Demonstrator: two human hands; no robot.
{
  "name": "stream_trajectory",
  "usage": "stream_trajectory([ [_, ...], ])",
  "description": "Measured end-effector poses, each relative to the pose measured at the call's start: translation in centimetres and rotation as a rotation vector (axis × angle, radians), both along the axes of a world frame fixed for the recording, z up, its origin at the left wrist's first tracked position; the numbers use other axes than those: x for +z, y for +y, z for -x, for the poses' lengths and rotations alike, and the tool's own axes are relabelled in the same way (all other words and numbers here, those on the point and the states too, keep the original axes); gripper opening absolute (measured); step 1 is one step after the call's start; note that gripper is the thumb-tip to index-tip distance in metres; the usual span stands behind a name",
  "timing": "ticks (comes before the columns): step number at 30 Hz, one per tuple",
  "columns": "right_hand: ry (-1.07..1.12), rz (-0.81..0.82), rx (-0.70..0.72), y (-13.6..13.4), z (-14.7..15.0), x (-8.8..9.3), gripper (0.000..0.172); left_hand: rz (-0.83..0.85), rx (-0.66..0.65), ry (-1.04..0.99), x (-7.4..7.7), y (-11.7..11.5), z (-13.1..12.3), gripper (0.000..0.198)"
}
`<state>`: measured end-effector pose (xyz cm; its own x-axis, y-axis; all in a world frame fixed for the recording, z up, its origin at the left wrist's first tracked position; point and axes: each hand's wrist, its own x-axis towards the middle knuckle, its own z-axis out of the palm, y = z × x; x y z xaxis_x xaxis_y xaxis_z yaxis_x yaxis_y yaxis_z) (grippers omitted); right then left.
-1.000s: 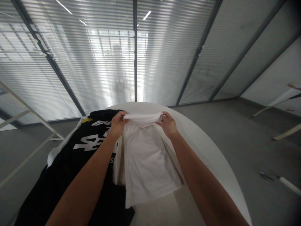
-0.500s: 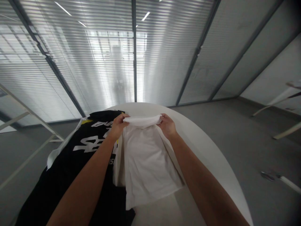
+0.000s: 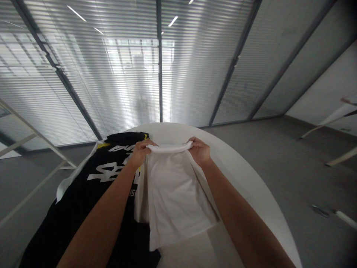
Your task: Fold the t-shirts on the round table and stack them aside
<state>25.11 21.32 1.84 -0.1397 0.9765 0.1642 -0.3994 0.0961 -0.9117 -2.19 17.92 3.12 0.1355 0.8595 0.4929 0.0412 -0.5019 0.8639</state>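
A white garment [image 3: 174, 191] lies folded on the round white table [image 3: 251, 178], its far edge rolled over. My left hand [image 3: 140, 152] pinches the left end of that rolled edge with closed fingers. My right hand [image 3: 199, 150] grips the right end the same way. Both forearms reach out over the cloth. A black shirt with white and yellow print [image 3: 92, 190] is spread on the table's left side, partly under the white garment.
Glass walls with striped blinds [image 3: 134, 63] stand behind the table. White frame legs [image 3: 30, 137] rise at the left. More white legs [image 3: 334, 123] show at the far right, and small objects [image 3: 331, 214] lie on the grey floor.
Both hands have brought the rolled far edge of the white garment a little lower and nearer, so the fold looks flatter. The black shirt has not moved.
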Motion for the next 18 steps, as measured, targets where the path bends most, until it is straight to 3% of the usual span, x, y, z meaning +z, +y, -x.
stream_trajectory([
  [8,-0.137,-0.044,-0.078,0.2,-0.1,-1.0,0.010,0.179,-0.132,0.161,0.1,-0.1,0.4,0.033],
  [13,-0.205,-0.142,0.004,0.4,-0.6,-1.3,0.017,0.143,-0.165,0.217,-0.1,0.1,1.0,0.024],
  [15,-0.258,-0.199,0.065,0.4,-0.9,-1.1,0.018,0.125,-0.124,0.275,-0.2,0.2,1.0,0.023],
  [18,-0.417,-0.190,0.045,0.4,-1.1,-0.4,0.018,0.124,0.056,0.387,-0.3,0.4,0.6,0.024],
])
